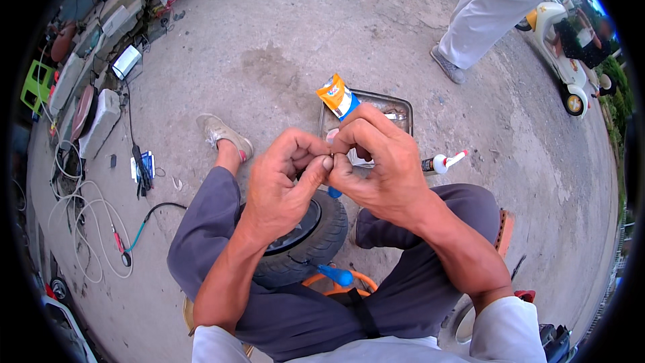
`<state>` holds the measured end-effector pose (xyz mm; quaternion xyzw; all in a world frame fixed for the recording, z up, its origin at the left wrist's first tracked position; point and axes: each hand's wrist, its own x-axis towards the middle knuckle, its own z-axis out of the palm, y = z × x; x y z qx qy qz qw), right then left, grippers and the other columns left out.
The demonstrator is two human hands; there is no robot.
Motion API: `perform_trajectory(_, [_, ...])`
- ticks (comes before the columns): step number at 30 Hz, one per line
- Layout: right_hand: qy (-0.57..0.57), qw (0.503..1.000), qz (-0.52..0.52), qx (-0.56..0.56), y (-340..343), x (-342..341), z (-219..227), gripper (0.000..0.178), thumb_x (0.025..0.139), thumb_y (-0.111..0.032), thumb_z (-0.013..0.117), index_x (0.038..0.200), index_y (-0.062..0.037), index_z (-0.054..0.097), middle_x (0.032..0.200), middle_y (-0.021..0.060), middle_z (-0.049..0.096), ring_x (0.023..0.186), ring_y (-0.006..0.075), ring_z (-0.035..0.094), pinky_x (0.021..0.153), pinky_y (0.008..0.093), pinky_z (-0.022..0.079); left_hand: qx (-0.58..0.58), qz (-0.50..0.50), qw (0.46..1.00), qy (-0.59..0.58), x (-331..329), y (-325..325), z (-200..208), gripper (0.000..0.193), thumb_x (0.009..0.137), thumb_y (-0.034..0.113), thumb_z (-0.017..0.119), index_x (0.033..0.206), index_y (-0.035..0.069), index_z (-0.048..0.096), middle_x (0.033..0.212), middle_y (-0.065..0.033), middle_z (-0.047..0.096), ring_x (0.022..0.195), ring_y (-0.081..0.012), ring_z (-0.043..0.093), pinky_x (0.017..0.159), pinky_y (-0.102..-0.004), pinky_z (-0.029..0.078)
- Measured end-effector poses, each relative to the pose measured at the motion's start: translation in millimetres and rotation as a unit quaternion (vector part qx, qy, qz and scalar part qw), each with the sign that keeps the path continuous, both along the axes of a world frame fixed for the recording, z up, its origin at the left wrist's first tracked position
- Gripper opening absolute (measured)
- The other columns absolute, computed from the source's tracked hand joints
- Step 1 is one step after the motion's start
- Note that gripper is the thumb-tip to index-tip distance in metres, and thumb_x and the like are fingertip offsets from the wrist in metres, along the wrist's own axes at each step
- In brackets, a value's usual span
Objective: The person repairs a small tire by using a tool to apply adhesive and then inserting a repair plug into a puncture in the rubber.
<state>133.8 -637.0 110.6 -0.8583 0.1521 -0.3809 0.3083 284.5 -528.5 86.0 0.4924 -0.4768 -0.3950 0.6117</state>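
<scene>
Close together at the centre, my left hand (282,185) and my right hand (386,168) meet at the fingertips, thumbs and forefingers pinched. Whatever sits between them is tiny and mostly covered by the fingers. Below the hands a small black wheel with a tyre (336,225) stands between my legs, partly hidden by my left forearm. A blue-handled tool (336,274) rests against the tyre's near side. Just beyond my right hand is a metal tray (408,106), with an orange, white and blue packet (338,97) at its left side.
A bottle with a red-tipped nozzle (447,163) is right of the tray. An air hose (101,225), cables and stone blocks (101,124) line the left. Another person (487,13) stands at the far right, near a parked scooter (568,60). A brick (504,232) is by my right knee.
</scene>
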Motion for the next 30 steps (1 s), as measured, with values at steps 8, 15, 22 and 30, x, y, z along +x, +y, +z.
perform_trajectory(8, [-0.017,0.999,-0.031,0.017,1,0,-4,0.024,0.073,0.001,0.076,0.085,-0.0023,0.056,0.082,0.0099,0.054,0.067,0.0265,0.059,0.059,0.0385,0.048,0.025,-0.049,0.991,0.12,1,0,-2,0.017,0.102,-0.004,0.06,0.118,-0.003,0.053,0.108,-0.0094,0.067,0.093,-0.0116,0.067,0.082,-0.0273,0.057])
perform_trajectory(15, [0.011,0.992,-0.001,0.123,5,-3,-6,0.021,0.078,0.0,0.075,0.089,-0.0028,0.058,0.081,0.0053,0.052,0.064,0.0178,0.05,0.057,0.0331,0.044,0.03,-0.072,0.99,0.119,13,8,6,0.017,0.1,-0.005,0.062,0.115,-0.003,0.055,0.105,-0.0096,0.068,0.09,-0.0131,0.068,0.079,-0.0278,0.058])
perform_trajectory(22, [0.023,0.988,0.056,0.139,-5,-17,-1,0.014,0.09,-0.011,0.074,0.093,-0.0021,0.063,0.082,0.01,0.059,0.072,0.0253,0.061,0.063,0.0384,0.048,0.094,-0.03,0.993,0.059,9,-6,7,0.013,0.097,0.0,0.069,0.106,-0.003,0.059,0.1,-0.0093,0.068,0.089,-0.0153,0.069,0.076,-0.0282,0.058])
perform_trajectory(30, [-0.019,0.99,0.058,0.127,-3,-7,-3,0.014,0.093,-0.012,0.065,0.091,0.0,0.058,0.081,0.0165,0.061,0.072,0.0344,0.063,0.063,0.0441,0.047,-0.023,0.074,0.996,0.043,13,-5,-23,0.029,0.093,0.015,0.078,0.109,-0.001,0.06,0.091,-0.0063,0.065,0.081,-0.0103,0.062,0.068,-0.0228,0.05])
